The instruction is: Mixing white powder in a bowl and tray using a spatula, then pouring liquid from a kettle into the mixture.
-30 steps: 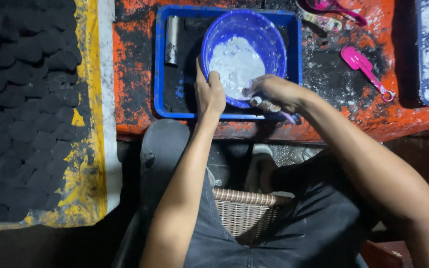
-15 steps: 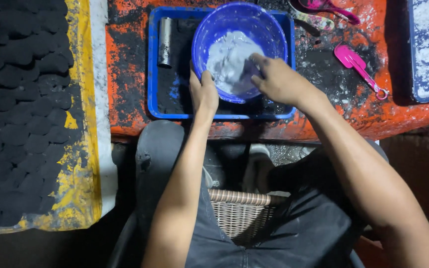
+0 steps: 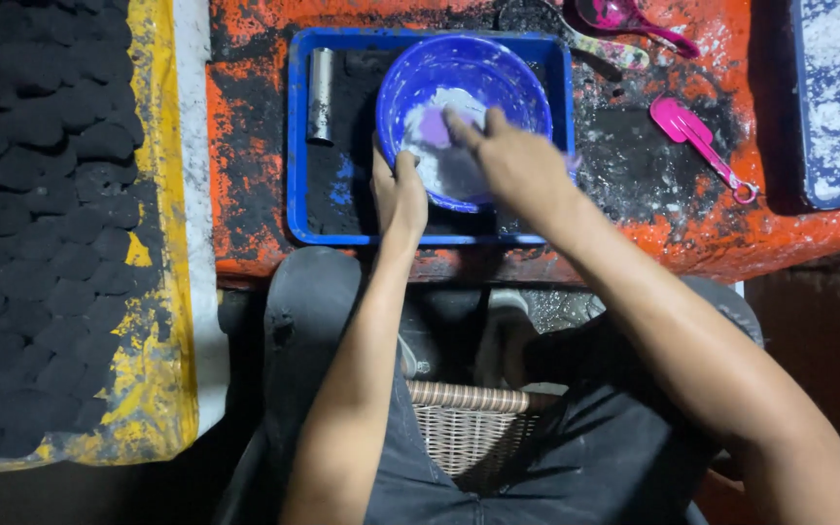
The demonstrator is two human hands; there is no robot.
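While the left hand (image 3: 399, 194) grips the near rim of the blue plastic bowl (image 3: 498, 83), the right hand (image 3: 512, 160) reaches inside, fingers spread and blurred over white powder (image 3: 435, 160). Round and deep, the bowl sits in a blue tray (image 3: 296, 136) on the orange, soot-blackened table (image 3: 634, 233).

The left hand (image 3: 399, 192) holds the near rim of a blue plastic bowl (image 3: 498, 73) that stands in a blue tray (image 3: 296, 194). The right hand (image 3: 515, 160) reaches into the bowl, fingers on the white powder (image 3: 432, 160). A metal cylinder (image 3: 320, 95) lies in the tray, left of the bowl. A pink scoop (image 3: 700, 146) lies on the orange table (image 3: 673, 248).
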